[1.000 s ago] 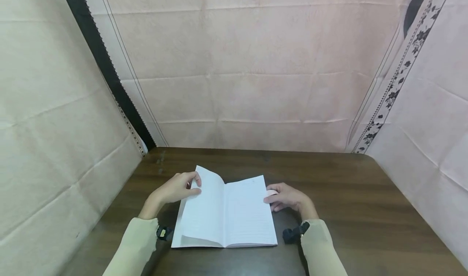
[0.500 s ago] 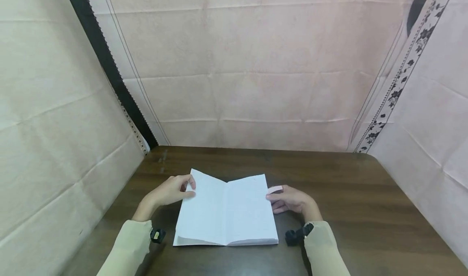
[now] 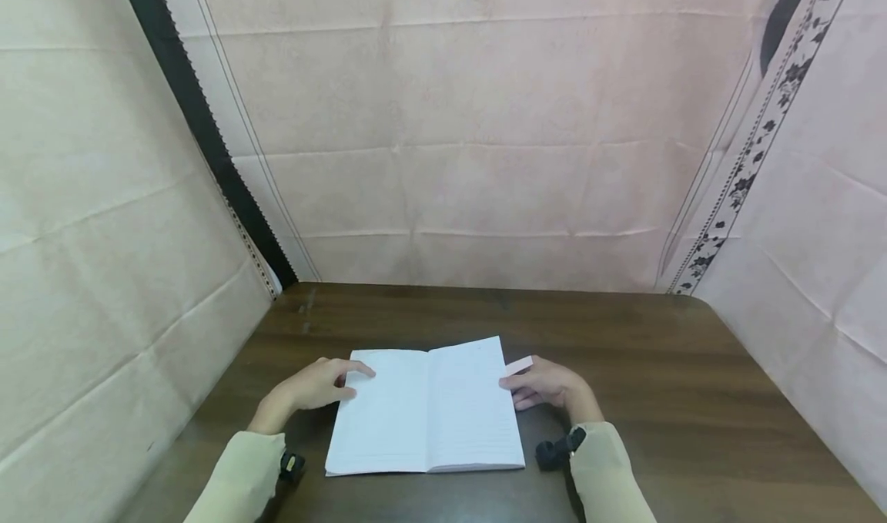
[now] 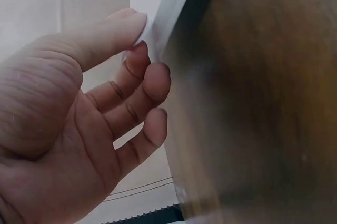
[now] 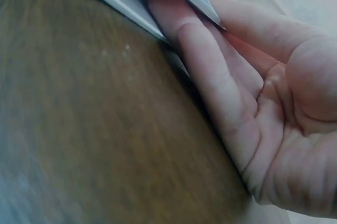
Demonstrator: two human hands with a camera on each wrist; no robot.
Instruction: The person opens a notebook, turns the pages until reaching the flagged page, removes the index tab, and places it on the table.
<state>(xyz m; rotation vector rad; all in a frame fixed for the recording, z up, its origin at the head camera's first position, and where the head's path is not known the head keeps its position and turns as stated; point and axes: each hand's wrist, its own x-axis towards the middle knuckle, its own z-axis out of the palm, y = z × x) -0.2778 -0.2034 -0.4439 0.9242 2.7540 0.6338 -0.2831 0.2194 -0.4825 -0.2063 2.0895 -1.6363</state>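
An open notebook [image 3: 388, 423] with white ruled pages lies in front of me in the head view. At its left edge my left hand [image 3: 312, 388] touches the page, its index finger stretched over the paper and its thumb near the margin. In the left wrist view, the left thumb [image 4: 121, 34] meets the page edge while the other fingers bend loosely. My right hand [image 3: 550, 384] holds the right edge, with fingers [image 5: 202, 60] under some leaves in the right wrist view. A white paper strip [image 3: 520, 366] sticks out beside the right thumb.
The notebook rests on a dark brown wooden table [image 3: 624, 338]. Pale cloth [image 3: 485, 161] hangs behind it and along both sides. Dark wrist cameras [image 3: 554, 454] sit on both wrists below the cuffs.
The left page, lifted and pinched by my left hand before, now lies flatter. The left hand has come down and its index finger has straightened onto the page. The right hand stays nearly still.
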